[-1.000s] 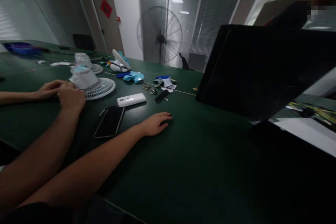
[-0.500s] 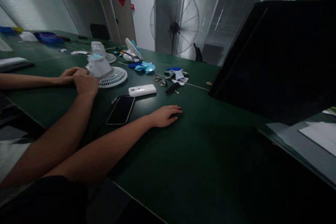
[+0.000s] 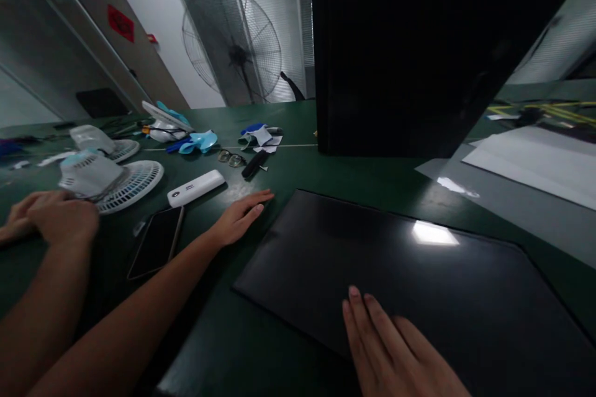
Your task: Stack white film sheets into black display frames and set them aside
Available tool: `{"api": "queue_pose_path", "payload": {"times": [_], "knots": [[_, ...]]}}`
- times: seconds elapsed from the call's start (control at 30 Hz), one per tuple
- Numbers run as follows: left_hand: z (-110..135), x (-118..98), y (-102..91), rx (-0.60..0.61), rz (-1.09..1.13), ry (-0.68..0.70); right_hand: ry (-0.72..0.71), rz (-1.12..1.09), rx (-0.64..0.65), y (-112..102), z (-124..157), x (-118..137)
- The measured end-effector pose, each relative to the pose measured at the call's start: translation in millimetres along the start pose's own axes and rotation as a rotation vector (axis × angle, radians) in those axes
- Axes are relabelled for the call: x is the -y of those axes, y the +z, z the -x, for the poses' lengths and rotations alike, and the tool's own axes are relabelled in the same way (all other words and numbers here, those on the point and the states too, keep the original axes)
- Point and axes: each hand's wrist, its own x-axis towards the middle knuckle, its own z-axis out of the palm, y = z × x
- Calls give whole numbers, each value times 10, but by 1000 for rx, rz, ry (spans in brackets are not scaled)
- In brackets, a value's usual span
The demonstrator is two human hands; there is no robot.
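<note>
My left hand [image 3: 242, 217] rests on the green tabletop with fingers stretched out, holding nothing, beside the left corner of a flat, glossy black panel [image 3: 326, 254]. That panel lies on the table in front of me and reflects a ceiling light. My right hand [image 3: 391, 347] is over its near part, palm down, fingers straight and close together; I cannot tell how firmly it touches. A smartphone [image 3: 156, 242] and a white power bank [image 3: 195, 188] lie to the left of my left hand.
Another person's hands [image 3: 60, 214] are at a white fan part [image 3: 135, 186] on the left. Glasses [image 3: 231, 158], a black-handled object [image 3: 255, 164] and blue fan blades [image 3: 198, 142] lie farther back. A large black screen [image 3: 386, 68] stands behind the panel; white sheets [image 3: 535, 161] are at right.
The view has swung right. A black panel now lies flat where bare tabletop showed beside my left hand, and my right hand has come into view over it. My left hand still rests on the table.
</note>
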Motion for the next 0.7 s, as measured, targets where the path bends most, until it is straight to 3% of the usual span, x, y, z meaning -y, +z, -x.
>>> {"api": "queue_pose_path", "payload": {"times": [0.2,0.33,0.5,0.6,0.7], "knots": [[5,-11,-7,44,-112,65,-148,-58,-75,107,-206,-205],[9,0,-6,113,-146,57,-202,-76,-92,235,-309,-270],[4,53,-4,112,-171,31,-227,-151,-118,392,-487,-353],[-12,94,2,78,-189,-11,-229,-225,12,402,-568,-531],[-47,135,17,11,-186,-66,-244,-334,249,381,-600,-744]]}}
